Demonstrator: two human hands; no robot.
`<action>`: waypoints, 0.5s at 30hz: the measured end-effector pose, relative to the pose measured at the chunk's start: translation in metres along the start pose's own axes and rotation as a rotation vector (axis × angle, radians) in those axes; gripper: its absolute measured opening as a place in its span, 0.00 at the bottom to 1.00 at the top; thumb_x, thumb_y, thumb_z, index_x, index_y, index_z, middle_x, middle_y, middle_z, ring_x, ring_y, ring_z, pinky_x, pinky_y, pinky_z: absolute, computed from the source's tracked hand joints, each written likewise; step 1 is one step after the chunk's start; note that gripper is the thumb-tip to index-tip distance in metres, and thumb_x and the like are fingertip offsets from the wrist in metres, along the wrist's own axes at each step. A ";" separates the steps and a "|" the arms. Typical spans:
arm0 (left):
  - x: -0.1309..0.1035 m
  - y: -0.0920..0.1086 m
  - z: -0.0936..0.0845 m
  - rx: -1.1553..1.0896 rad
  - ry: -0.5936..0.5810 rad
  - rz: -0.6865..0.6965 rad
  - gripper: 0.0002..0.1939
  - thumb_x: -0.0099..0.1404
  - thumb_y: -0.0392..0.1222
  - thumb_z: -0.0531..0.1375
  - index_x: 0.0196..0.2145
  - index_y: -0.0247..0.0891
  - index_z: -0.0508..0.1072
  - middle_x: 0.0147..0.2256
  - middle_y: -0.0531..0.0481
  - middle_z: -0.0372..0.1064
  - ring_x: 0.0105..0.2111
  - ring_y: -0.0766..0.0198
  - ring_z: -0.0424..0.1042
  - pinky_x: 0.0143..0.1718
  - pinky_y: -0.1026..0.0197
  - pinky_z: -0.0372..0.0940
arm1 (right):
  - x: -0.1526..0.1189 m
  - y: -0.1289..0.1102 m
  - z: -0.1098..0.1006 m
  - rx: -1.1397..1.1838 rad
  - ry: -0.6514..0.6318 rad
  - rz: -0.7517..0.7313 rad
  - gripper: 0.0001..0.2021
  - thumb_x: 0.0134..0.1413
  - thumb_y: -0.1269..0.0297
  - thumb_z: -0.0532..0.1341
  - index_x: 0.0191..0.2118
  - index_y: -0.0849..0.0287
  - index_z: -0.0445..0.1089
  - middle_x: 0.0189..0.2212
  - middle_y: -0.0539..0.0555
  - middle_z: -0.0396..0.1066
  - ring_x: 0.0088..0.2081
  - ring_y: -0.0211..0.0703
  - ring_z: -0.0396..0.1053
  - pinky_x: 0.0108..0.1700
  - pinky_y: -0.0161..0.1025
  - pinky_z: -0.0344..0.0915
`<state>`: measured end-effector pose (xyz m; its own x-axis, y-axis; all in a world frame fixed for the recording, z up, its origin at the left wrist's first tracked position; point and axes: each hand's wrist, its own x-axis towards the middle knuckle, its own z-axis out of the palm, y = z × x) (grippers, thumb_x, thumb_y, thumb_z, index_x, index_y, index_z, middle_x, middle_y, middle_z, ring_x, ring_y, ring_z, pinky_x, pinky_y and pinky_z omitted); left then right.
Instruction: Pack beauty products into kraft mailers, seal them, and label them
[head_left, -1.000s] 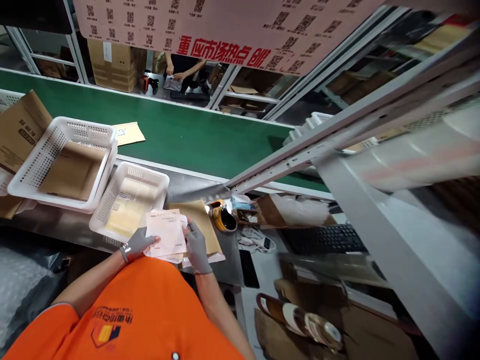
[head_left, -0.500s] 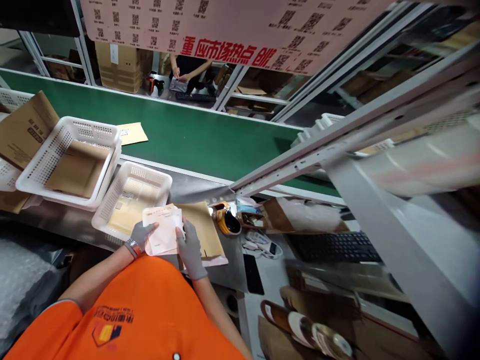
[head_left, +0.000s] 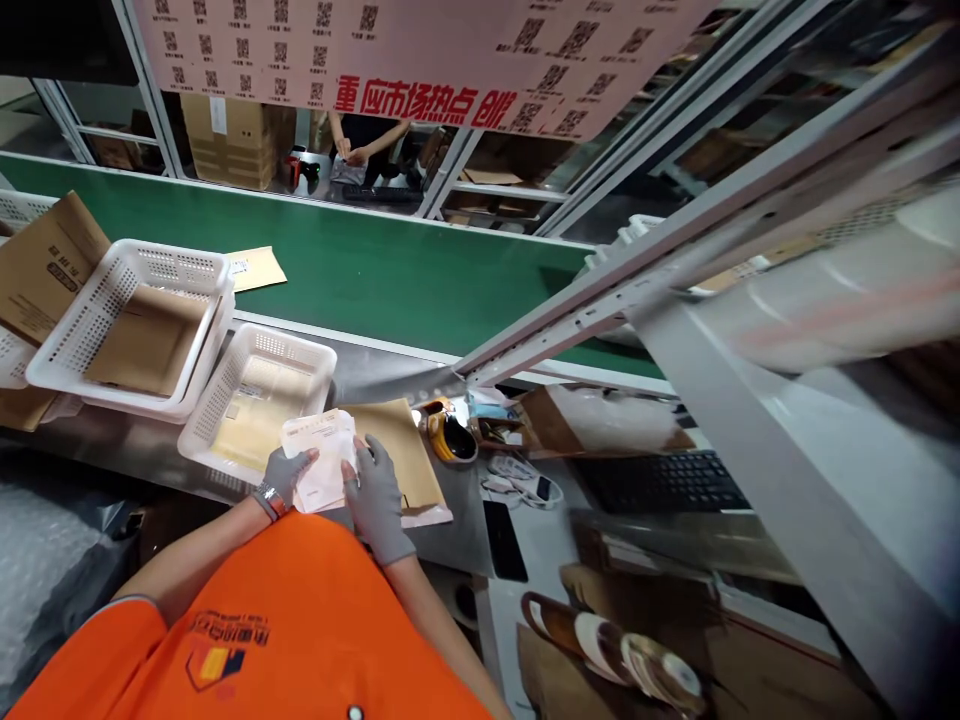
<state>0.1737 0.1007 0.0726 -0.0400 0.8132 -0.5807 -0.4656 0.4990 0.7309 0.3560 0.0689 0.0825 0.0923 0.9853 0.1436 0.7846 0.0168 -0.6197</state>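
Both of my hands wear grey gloves with bare fingertips. They hold a small stack of white paper slips (head_left: 324, 462) in front of my body. My left hand (head_left: 287, 474) pinches the left edge, thumb on top. At the right edge, my right hand (head_left: 377, 503) grips the slips with its thumb on their face. A brown cardboard envelope (head_left: 411, 452) lies on the metal bench just beyond my right hand, a pale sheet showing under its lower edge. Close to my left hand stands a white basket (head_left: 196, 425) with yellowish envelopes (head_left: 259, 425) in it.
Stacked white baskets (head_left: 45, 370) with cardboard stand at left. A green conveyor belt (head_left: 420, 270) crosses behind, carrying a yellowish envelope (head_left: 257, 268). A yellow-black scanner (head_left: 452, 438), phone (head_left: 505, 540) and keyboard (head_left: 664, 482) lie rightward. A metal post slants at right. Another person's hands (head_left: 351, 152) work beyond the belt.
My view has shifted slightly. The slips remain in both hands and look a little more tilted, while my right hand's fingers have shifted on their edge.
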 end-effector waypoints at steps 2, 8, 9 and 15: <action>-0.002 -0.001 0.004 -0.033 0.007 -0.007 0.38 0.35 0.54 0.87 0.42 0.34 0.86 0.49 0.31 0.87 0.50 0.37 0.85 0.57 0.42 0.78 | 0.008 -0.001 -0.005 0.060 -0.008 0.016 0.21 0.73 0.55 0.58 0.61 0.58 0.79 0.66 0.69 0.74 0.66 0.65 0.72 0.68 0.63 0.71; -0.004 -0.004 0.010 -0.013 0.005 -0.015 0.30 0.37 0.49 0.86 0.38 0.37 0.87 0.43 0.37 0.88 0.49 0.38 0.86 0.58 0.41 0.77 | 0.019 -0.005 -0.011 0.380 -0.084 0.373 0.16 0.62 0.45 0.64 0.40 0.54 0.75 0.39 0.59 0.81 0.41 0.55 0.77 0.45 0.48 0.74; -0.004 -0.005 0.010 -0.019 0.006 -0.015 0.30 0.36 0.49 0.86 0.38 0.36 0.87 0.43 0.37 0.88 0.47 0.39 0.86 0.57 0.41 0.78 | 0.018 -0.005 -0.012 0.430 -0.110 0.418 0.17 0.61 0.44 0.64 0.36 0.53 0.73 0.33 0.55 0.78 0.36 0.51 0.74 0.39 0.45 0.71; -0.004 -0.009 0.006 0.004 0.010 -0.011 0.31 0.36 0.51 0.86 0.37 0.34 0.87 0.39 0.37 0.88 0.40 0.45 0.85 0.47 0.47 0.79 | 0.008 -0.004 -0.016 0.580 -0.012 0.480 0.18 0.61 0.42 0.63 0.31 0.51 0.65 0.26 0.47 0.69 0.30 0.43 0.64 0.35 0.40 0.63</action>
<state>0.1833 0.0947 0.0705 -0.0437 0.8045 -0.5923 -0.4627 0.5092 0.7257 0.3636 0.0736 0.0979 0.3336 0.9087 -0.2511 0.2106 -0.3315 -0.9197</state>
